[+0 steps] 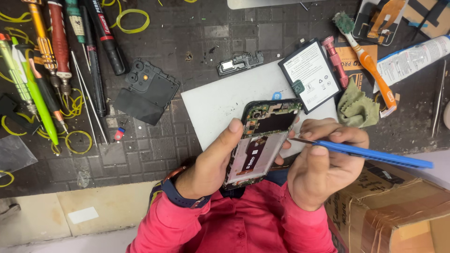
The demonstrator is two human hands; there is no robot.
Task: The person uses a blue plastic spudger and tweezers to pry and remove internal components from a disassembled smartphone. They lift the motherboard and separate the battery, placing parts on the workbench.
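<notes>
- Far left on the dark gridded surface (140, 164): row of screwdrivers with red, green and black handles (61, 42), yellow rubber bands beside them.
- Black plastic camera-cutout cover plate (146, 91) lies flat, apart from the hands.
- Left hand (213, 161): grip closed around the opened black smartphone with exposed circuit board (262, 138), held tilted above the white rectangular mat (220, 105).
- Right hand (323, 164): grip pinching the blue-handled metal-tipped pry tool (375, 155), tip at phone's right edge.
- Black-framed white-label flat battery (310, 75) rests just beyond the phone.

Left hand (211, 161) curls in a cupped grasp, thumb up; right hand (318, 164) pinches, fingers bunched.
</notes>
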